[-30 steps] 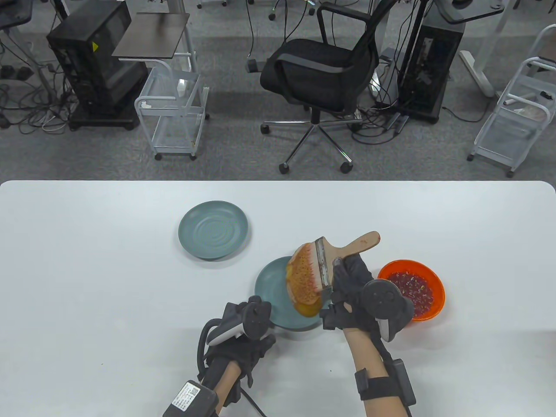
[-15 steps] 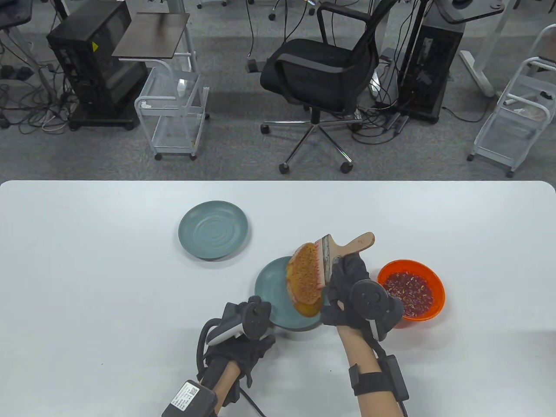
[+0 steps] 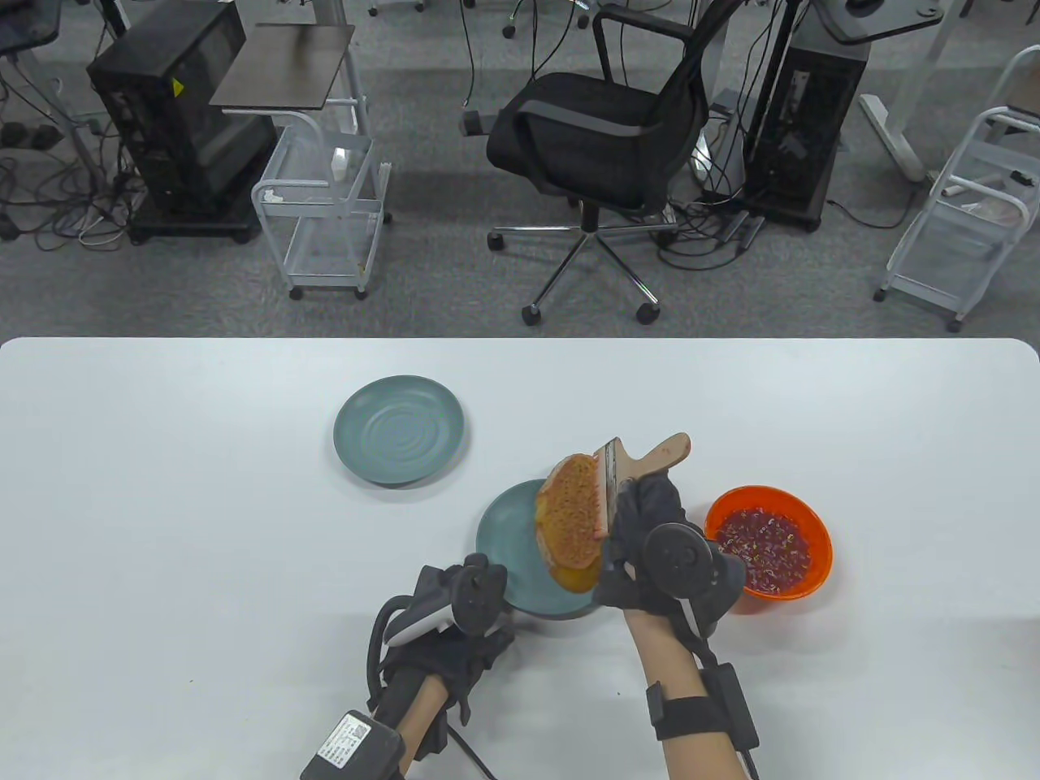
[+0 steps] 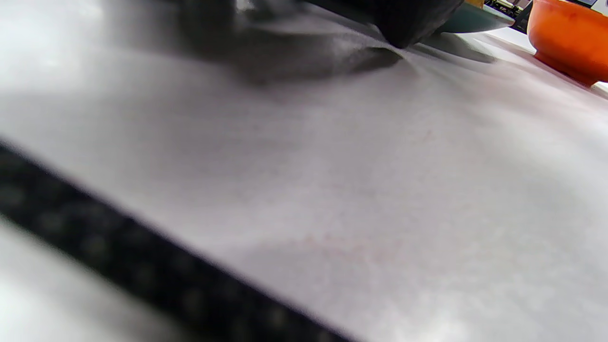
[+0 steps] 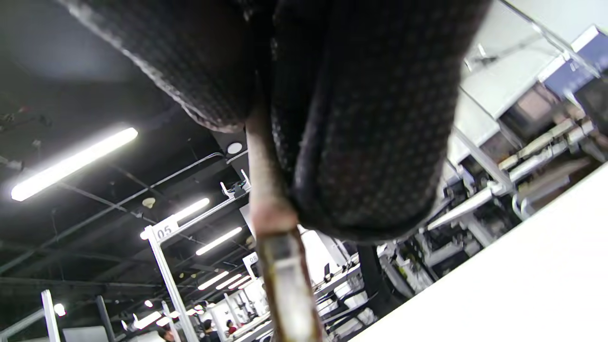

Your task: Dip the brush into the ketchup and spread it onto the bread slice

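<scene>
My right hand (image 3: 642, 520) grips a wooden-handled brush (image 3: 650, 459) by the handle, seen edge-on from below in the right wrist view (image 5: 280, 256). Its reddish bristles press on the right side of the bread slice (image 3: 569, 520). The slice is orange-brown with sauce and stands tilted over a teal plate (image 3: 504, 552); I cannot tell what holds it up. An orange bowl (image 3: 819, 552) of dark red ketchup (image 3: 768, 540) stands just right of the hand. My left hand (image 3: 467, 601) rests on the table at the plate's near-left rim. Its fingers are hidden under the tracker.
A second teal plate (image 3: 398, 431), with nothing on it, stands to the far left of the bread. The left wrist view shows white tabletop, the plate's edge (image 4: 475, 16) and the orange bowl (image 4: 570, 33). An office chair and carts stand beyond the table's far edge.
The brush has swept right across the bread and turned edge-on, so the bristles cover less of the slice. My right hand has shifted slightly left and nearer. The left hand has not moved.
</scene>
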Available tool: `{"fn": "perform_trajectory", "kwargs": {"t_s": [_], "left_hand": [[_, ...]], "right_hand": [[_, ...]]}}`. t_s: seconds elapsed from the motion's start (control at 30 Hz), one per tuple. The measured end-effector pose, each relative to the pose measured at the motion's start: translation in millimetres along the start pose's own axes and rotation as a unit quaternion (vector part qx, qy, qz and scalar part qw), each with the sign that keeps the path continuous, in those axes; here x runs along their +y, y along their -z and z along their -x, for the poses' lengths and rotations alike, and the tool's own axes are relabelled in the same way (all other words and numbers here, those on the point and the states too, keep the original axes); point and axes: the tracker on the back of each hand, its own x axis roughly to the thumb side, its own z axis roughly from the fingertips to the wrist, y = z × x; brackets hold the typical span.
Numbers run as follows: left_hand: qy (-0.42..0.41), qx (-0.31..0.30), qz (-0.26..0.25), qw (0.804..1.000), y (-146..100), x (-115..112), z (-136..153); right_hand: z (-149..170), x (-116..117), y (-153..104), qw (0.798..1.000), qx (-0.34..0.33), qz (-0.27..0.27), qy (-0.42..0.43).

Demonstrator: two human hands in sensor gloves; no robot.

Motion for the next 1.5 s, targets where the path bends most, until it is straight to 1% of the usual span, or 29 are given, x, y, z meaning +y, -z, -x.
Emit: {"fn": "perform_trajectory", "kwargs": {"t_s": [0.03,0.1,0.13,0.2,0.27,0.3,0.37,0.47,0.57,0.63,0.73,0.77,0.83,0.97,1.0,1.07,1.17,1.2,1.27,1.3,1.33,1.37,1.4,1.5], "left_hand": [[0.001,0.001,0.000,1.000,0,0,0],[0.001,0.001,0.000,1.000,0,0,0],[0.000,0.000,0.000,1.000,0,0,0],[-0.004,-0.001,0.000,1.000,0,0,0],[-0.004,-0.002,0.000,1.000,0,0,0],[-0.003,-0.002,0.000,1.000,0,0,0],[0.000,-0.002,0.002,1.000,0,0,0],[-0.001,-0.004,0.001,1.000,0,0,0],[-0.003,-0.004,0.000,1.000,0,0,0],[0.007,0.001,0.001,1.000,1,0,-1],[0.009,0.002,0.002,1.000,1,-1,-2],[0.008,0.002,0.001,1.000,1,-1,-1],[0.004,-0.001,-0.001,1.000,1,-1,-1],[0.006,-0.001,-0.001,1.000,0,-1,-1],[0.006,-0.001,-0.001,1.000,0,-1,-1],[0.008,0.000,-0.001,1.000,0,-1,-1],[0.011,0.003,0.001,1.000,0,-1,-1],[0.011,0.003,0.000,1.000,0,-1,-1],[0.010,0.004,0.000,1.000,0,-1,-1],[0.009,0.003,0.000,1.000,0,-1,-1],[0.008,0.003,-0.001,1.000,0,-1,-1],[0.007,0.003,-0.001,1.000,0,-1,-1],[0.007,0.003,-0.001,1.000,0,-1,-1],[0.008,0.003,-0.001,1.000,0,-1,0]], "right_hand": [[1,4,-1,0.999,0.022,-0.016,0.039],[1,15,-6,0.993,0.060,-0.051,0.090],[0,20,-7,0.991,0.067,-0.068,0.094],[-2,26,-8,0.993,0.056,-0.076,0.073],[0,26,-7,0.994,0.050,-0.074,0.056],[3,26,-5,0.994,0.061,-0.070,0.062],[7,22,-3,0.995,0.067,-0.049,0.059],[8,10,3,0.999,0.031,-0.007,-0.006],[7,5,3,1.000,0.026,0.009,-0.003],[5,7,2,1.000,0.022,-0.003,0.019],[3,16,-2,0.996,0.050,-0.029,0.075],[2,20,-5,0.995,0.053,-0.035,0.079],[0,24,-8,0.996,0.042,-0.046,0.059],[2,15,-2,0.999,0.036,-0.027,0.028],[4,9,0,1.000,0.019,-0.009,0.001],[8,0,3,1.000,0.002,0.014,-0.024],[6,-4,5,1.000,-0.001,0.017,-0.008],[6,-3,4,1.000,0.006,0.012,0.006],[6,4,4,0.997,0.036,-0.010,0.066],[7,10,3,0.992,0.061,-0.024,0.103],[8,13,2,0.989,0.077,-0.031,0.119],[9,16,0,0.986,0.095,-0.040,0.128],[10,18,0,0.987,0.099,-0.043,0.123],[13,15,4,0.993,0.082,-0.030,0.081]]}}
